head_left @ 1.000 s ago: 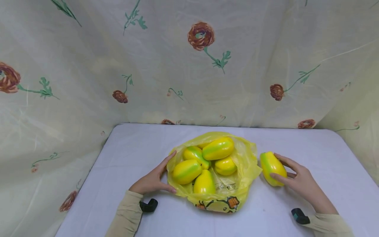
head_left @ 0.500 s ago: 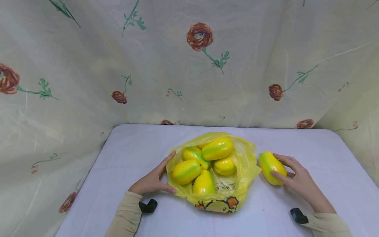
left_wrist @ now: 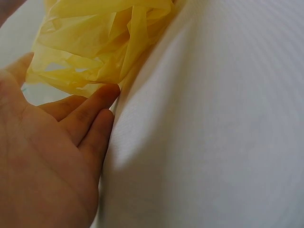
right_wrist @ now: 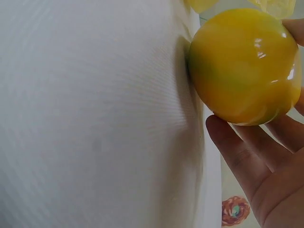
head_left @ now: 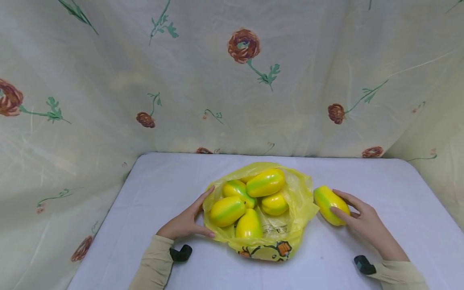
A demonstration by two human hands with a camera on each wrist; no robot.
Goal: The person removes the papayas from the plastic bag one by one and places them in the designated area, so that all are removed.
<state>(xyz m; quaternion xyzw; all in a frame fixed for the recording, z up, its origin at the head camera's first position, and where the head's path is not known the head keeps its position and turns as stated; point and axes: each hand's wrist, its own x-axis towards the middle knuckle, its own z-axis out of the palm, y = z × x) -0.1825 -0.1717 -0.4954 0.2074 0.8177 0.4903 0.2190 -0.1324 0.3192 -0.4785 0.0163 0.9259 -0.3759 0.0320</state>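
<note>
A yellow plastic bag (head_left: 304, 201) lies with its mouth wide, several glossy yellow-green papayas (head_left: 227, 211) inside it. My left hand (head_left: 186, 221) rests against the bag's left side, thumb and fingers spread apart. In the left wrist view, the fingers of the left hand (left_wrist: 52, 142) are nearly straight where they touch the crinkled plastic (left_wrist: 95, 42). Right of the bag, my right hand (head_left: 366, 221) grips one papaya (head_left: 330, 205) between thumb and fingers. The right wrist view shows this papaya (right_wrist: 242, 66) end-on, close to the table, fingers of the right hand (right_wrist: 266, 161) curved around it.
A white cloth covers the table (head_left: 145, 181). Behind it and at the sides hangs a pale curtain (head_left: 181, 80) with a flower print. Each wrist wears a small black device, such as the left wrist camera (head_left: 181, 253).
My right hand has shifted slightly left with the papaya, bringing it close to the bag's right edge. The left hand and the bag stay in place.
</note>
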